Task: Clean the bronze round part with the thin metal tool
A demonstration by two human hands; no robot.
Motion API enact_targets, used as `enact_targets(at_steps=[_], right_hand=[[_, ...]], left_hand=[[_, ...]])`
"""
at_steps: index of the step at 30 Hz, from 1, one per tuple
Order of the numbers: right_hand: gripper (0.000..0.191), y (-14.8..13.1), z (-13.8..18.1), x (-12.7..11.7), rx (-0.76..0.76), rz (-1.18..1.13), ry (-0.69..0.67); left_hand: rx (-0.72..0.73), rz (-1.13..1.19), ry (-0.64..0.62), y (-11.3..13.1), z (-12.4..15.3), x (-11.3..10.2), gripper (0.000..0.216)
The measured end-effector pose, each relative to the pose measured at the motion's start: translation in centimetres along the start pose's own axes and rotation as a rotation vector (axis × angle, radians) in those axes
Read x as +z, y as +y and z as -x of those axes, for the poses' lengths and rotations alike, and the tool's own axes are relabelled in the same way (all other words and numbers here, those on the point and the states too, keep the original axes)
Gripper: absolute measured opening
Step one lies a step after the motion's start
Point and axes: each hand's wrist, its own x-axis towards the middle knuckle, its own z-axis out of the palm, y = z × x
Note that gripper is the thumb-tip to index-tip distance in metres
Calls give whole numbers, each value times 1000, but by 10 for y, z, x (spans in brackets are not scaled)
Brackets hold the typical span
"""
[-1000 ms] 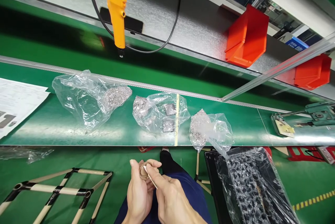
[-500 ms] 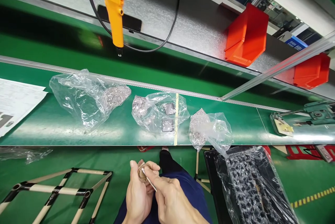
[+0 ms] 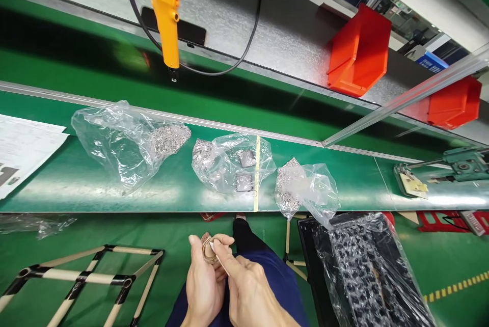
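Over my lap, my left hand holds a small round brownish part with a shiny ring-like rim, its fingers curled round it. My right hand reaches in from the right, with its forefinger bent over the face of the part. A small white tip shows at that fingertip; it seems to belong to a thin white stick, mostly covered by the hand. Both hands are below the front edge of the green bench.
Clear bags of small metal pieces lie along the bench, near two dark square pieces. A yellow electric screwdriver hangs above. Red bins stand behind. Right of my lap is a plastic-covered black tray; left is a pipe frame.
My right hand has shifted and turned slightly over the round part. The white stick, visible along the forefinger before, is now mostly hidden. The bench items have not moved.
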Motion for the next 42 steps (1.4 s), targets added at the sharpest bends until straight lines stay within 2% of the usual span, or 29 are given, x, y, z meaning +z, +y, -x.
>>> enact_targets(at_steps=[14, 20, 26, 33, 42], right_hand=[[65, -3, -2, -10, 54, -18, -116], [64, -2, -2, -10, 26, -45, -84], [60, 0, 2, 0, 41, -7, -23], [63, -5, 1, -6, 48, 29, -70], [66, -9, -2, -16, 25, -52, -97]], left_hand=[[-4, -47, -25, 3, 1, -2, 76], [-3, -41, -49, 5, 3, -2, 74], [-1, -31, -10, -1, 3, 0, 78], [3, -55, -9, -1, 5, 1, 79], [7, -28, -72, 4, 5, 0, 75]])
